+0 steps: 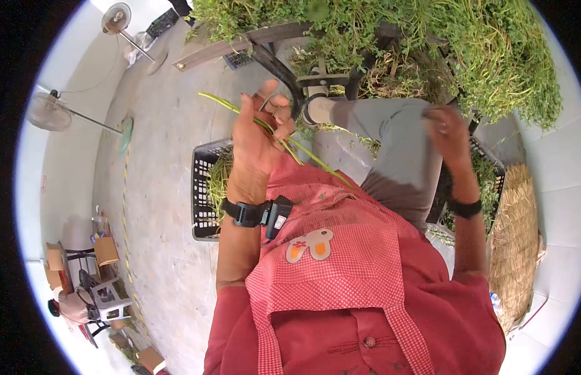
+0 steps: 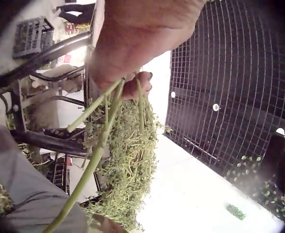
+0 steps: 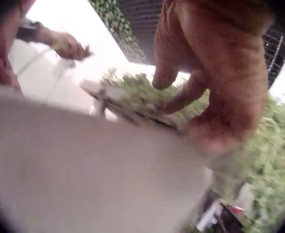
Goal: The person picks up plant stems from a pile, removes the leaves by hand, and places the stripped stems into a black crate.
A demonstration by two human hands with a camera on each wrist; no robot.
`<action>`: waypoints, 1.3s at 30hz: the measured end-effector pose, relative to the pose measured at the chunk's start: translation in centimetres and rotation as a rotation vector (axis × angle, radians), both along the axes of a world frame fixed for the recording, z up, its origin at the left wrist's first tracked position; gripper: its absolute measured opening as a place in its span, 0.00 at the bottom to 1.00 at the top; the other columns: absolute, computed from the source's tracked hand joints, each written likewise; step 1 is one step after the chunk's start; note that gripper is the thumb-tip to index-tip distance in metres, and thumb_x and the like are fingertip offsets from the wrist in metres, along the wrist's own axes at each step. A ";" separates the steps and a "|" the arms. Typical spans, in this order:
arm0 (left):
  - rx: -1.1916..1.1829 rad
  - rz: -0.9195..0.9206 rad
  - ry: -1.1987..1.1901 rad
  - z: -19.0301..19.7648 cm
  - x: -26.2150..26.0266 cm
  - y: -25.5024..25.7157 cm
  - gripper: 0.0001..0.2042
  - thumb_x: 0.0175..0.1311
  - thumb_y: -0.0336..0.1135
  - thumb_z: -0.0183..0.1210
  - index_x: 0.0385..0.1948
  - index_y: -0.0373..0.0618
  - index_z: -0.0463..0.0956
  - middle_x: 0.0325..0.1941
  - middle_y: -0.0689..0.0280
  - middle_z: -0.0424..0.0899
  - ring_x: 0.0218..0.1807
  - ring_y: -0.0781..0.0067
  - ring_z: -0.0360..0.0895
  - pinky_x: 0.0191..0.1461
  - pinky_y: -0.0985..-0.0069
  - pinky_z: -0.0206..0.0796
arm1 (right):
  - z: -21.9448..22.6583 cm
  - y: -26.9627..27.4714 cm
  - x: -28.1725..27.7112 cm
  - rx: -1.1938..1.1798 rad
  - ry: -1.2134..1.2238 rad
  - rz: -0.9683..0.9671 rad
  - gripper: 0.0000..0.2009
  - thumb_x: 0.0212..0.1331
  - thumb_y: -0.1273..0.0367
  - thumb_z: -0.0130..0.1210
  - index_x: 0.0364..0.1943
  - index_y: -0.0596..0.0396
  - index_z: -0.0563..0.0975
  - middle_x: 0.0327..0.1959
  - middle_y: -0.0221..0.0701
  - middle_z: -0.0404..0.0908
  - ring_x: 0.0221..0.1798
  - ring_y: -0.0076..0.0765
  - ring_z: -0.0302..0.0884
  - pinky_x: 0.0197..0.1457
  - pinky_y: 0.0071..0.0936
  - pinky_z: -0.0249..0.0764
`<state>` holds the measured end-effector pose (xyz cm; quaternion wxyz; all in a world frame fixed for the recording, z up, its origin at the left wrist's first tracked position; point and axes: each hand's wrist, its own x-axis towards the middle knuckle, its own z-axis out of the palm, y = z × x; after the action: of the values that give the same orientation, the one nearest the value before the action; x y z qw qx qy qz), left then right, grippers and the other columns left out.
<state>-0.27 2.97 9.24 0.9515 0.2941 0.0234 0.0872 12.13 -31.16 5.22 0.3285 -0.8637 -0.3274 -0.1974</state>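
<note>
The left hand (image 1: 259, 134) grips a few long green stems (image 1: 315, 159) that cross the palm and stick out on both sides. In the left wrist view the stems (image 2: 91, 167) hang down from beneath the left hand (image 2: 142, 43). Beside the raised knee, near the leafy heap (image 1: 509, 62), is the right hand (image 1: 450, 137), slightly blurred. The right wrist view shows the right hand (image 3: 220, 73) with its fingers loosely bent and nothing between them, above the grey trouser leg (image 3: 94, 165).
A black crate (image 1: 203, 234) with stems in it stands left of the lap; another crate (image 1: 500, 172) is at the right, beside a woven straw bundle (image 1: 515, 244). A table edge (image 1: 222, 49) borders the heap. Fans (image 1: 50, 112) stand at the far left.
</note>
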 end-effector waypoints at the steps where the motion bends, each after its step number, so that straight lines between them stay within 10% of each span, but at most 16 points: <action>1: -0.005 0.018 0.022 0.2 0.1 -0.1 0.24 0.71 0.51 0.31 0.48 0.41 0.69 0.33 0.61 0.74 0.25 0.75 0.61 0.21 0.83 0.55 | 2.0 3.2 -2.3 0.064 0.295 0.133 0.12 0.53 0.68 0.54 0.41 0.56 0.77 0.37 0.39 0.78 0.39 0.40 0.77 0.44 0.31 0.71; 2: -0.001 0.022 -0.001 0.8 0.1 -0.7 0.24 0.71 0.51 0.31 0.48 0.41 0.69 0.33 0.61 0.74 0.25 0.75 0.61 0.21 0.83 0.55 | 3.9 6.5 -4.7 0.131 0.590 0.208 0.10 0.55 0.67 0.52 0.40 0.56 0.76 0.38 0.40 0.78 0.40 0.42 0.76 0.44 0.32 0.71; 4: -0.194 0.216 0.358 3.1 -0.1 -2.1 0.25 0.70 0.53 0.30 0.47 0.42 0.70 0.32 0.61 0.73 0.23 0.76 0.61 0.19 0.83 0.55 | 5.0 11.4 -8.3 0.046 0.290 0.333 0.12 0.54 0.63 0.54 0.37 0.56 0.76 0.32 0.40 0.77 0.33 0.46 0.76 0.38 0.35 0.72; 7: -0.057 0.184 0.246 1.7 -0.5 -1.0 0.25 0.70 0.54 0.32 0.45 0.43 0.71 0.26 0.63 0.71 0.18 0.77 0.59 0.17 0.83 0.53 | 1.9 15.7 -8.9 0.057 0.313 0.528 0.14 0.50 0.61 0.58 0.25 0.58 0.71 0.22 0.41 0.74 0.28 0.52 0.73 0.31 0.41 0.68; 16: -0.053 0.047 -0.014 1.5 -2.2 0.5 0.23 0.70 0.53 0.33 0.32 0.45 0.73 0.11 0.76 0.50 0.12 0.83 0.45 0.13 0.83 0.37 | 3.4 16.3 -10.2 -0.054 0.330 0.743 0.07 0.55 0.66 0.53 0.30 0.55 0.73 0.21 0.40 0.73 0.25 0.46 0.73 0.28 0.35 0.67; 20: 0.157 0.350 0.126 2.7 -2.7 2.9 0.21 0.70 0.50 0.38 0.30 0.44 0.73 0.10 0.77 0.52 0.13 0.85 0.47 0.15 0.83 0.36 | 1.3 15.7 -9.5 -0.171 0.375 0.681 0.12 0.54 0.60 0.55 0.28 0.56 0.72 0.20 0.42 0.74 0.26 0.54 0.73 0.28 0.44 0.66; 25: 1.275 0.952 0.225 -0.8 -3.2 9.5 0.14 0.67 0.42 0.46 0.30 0.40 0.72 0.16 0.67 0.72 0.17 0.66 0.68 0.23 0.71 0.58 | 2.1 14.7 -7.1 -0.114 0.322 0.575 0.12 0.53 0.64 0.57 0.24 0.60 0.74 0.19 0.38 0.74 0.20 0.39 0.71 0.25 0.30 0.65; 29: 1.685 0.884 0.615 -1.8 -5.0 11.3 0.10 0.60 0.40 0.52 0.30 0.42 0.70 0.25 0.50 0.76 0.27 0.44 0.74 0.30 0.60 0.63 | 4.0 14.1 -4.4 -0.140 0.377 0.516 0.09 0.54 0.66 0.57 0.30 0.59 0.77 0.19 0.35 0.75 0.21 0.23 0.67 0.26 0.25 0.65; 33: 1.906 0.827 0.729 -9.2 -6.3 16.4 0.11 0.58 0.40 0.54 0.32 0.43 0.69 0.21 0.53 0.76 0.25 0.44 0.74 0.29 0.60 0.64 | 8.7 13.5 -1.7 -0.082 0.401 0.474 0.09 0.54 0.67 0.57 0.30 0.60 0.77 0.18 0.30 0.73 0.21 0.18 0.64 0.24 0.23 0.64; 39: 1.778 0.399 1.263 -17.0 -7.3 20.1 0.32 0.51 0.43 0.61 0.56 0.42 0.57 0.58 0.50 0.63 0.62 0.50 0.59 0.55 0.47 0.55 | 14.0 15.7 2.3 -0.060 0.335 0.325 0.11 0.53 0.64 0.56 0.27 0.60 0.77 0.12 0.34 0.68 0.17 0.21 0.61 0.21 0.25 0.61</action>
<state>-7.53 23.07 -7.80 0.1876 0.8548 0.4803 0.0590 14.41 -15.50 19.26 0.3798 -0.8296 -0.4090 0.0140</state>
